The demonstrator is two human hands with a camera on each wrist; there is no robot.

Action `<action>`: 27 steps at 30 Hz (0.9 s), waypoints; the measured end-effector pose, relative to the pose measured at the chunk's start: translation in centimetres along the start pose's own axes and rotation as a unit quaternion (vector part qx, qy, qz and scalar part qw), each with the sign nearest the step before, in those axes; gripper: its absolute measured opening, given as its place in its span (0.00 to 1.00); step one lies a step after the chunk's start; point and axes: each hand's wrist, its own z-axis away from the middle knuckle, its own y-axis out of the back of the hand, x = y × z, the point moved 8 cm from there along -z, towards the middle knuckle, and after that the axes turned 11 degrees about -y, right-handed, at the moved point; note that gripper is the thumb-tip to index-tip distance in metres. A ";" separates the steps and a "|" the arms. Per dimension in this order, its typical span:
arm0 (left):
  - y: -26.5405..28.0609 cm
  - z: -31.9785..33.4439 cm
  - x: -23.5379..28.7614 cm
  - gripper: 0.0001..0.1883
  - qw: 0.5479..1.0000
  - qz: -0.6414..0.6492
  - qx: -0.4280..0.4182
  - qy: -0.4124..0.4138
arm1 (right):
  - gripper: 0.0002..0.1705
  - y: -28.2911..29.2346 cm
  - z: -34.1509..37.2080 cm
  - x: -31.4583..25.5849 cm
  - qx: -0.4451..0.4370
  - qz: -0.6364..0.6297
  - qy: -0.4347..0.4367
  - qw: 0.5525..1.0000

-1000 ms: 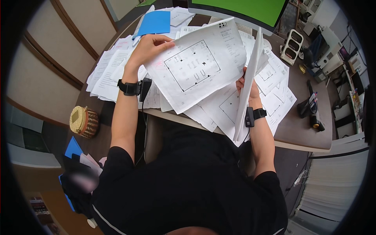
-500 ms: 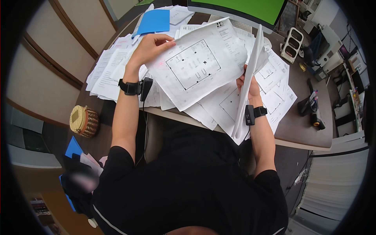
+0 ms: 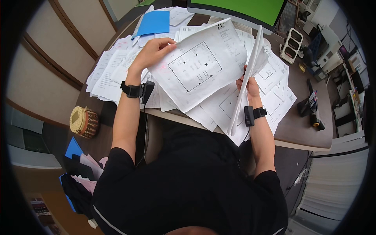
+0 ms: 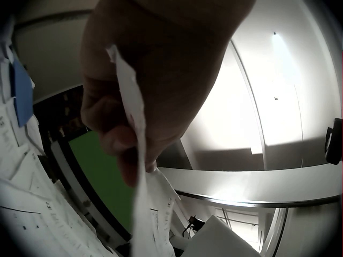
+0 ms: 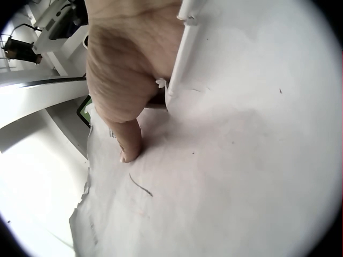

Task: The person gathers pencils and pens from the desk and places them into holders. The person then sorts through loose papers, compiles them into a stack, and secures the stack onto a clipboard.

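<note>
A large sheet with a printed floor plan [image 3: 196,66] is tilted above the desk; the left hand [image 3: 156,53] pinches its upper left edge between thumb and fingers. In the left wrist view the left hand [image 4: 155,75] has the sheet's edge [image 4: 136,107] between its fingers. The right hand [image 3: 250,86] grips a bundle of folded sheets [image 3: 246,92] standing nearly upright, which hides some of its fingers. White paper [image 5: 230,155] fills much of the right wrist view, with the right hand's thumb [image 5: 127,142] lying against it.
Loose papers [image 3: 107,72] and a blue folder [image 3: 154,22] cover the desk [image 3: 305,135]. A monitor [image 3: 243,9] stands at the back. On the right are a white holder [image 3: 291,46] and a pen cup [image 3: 305,106]; a woven basket [image 3: 84,121] sits at the left.
The left hand has moved slightly down and to the right, with the floor plan sheet shifting a little. The right hand has barely moved and keeps its grip on the folded sheets.
</note>
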 end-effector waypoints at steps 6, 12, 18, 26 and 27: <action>-0.9 -0.2 -0.7 0.14 1.000 -0.018 -0.016 -0.016 | 0.18 0.4 0.2 -0.4 0.078 0.055 0.009 0.995; -1.4 -0.1 -0.6 0.13 0.999 -0.024 -0.019 -0.019 | 0.16 0.5 0.1 -0.2 0.063 0.022 -0.003 0.998; -1.7 -0.1 -0.5 0.13 0.999 -0.017 -0.017 -0.026 | 0.13 -0.1 0.4 -0.5 0.061 0.013 0.004 0.998; -2.1 0.3 -0.7 0.12 0.999 0.007 -0.001 -0.031 | 0.28 1.4 -0.2 -0.2 0.028 0.055 0.002 0.998; -2.5 0.5 -1.0 0.12 1.000 0.008 -0.002 -0.030 | 0.28 1.5 0.0 0.0 0.030 0.054 0.001 0.998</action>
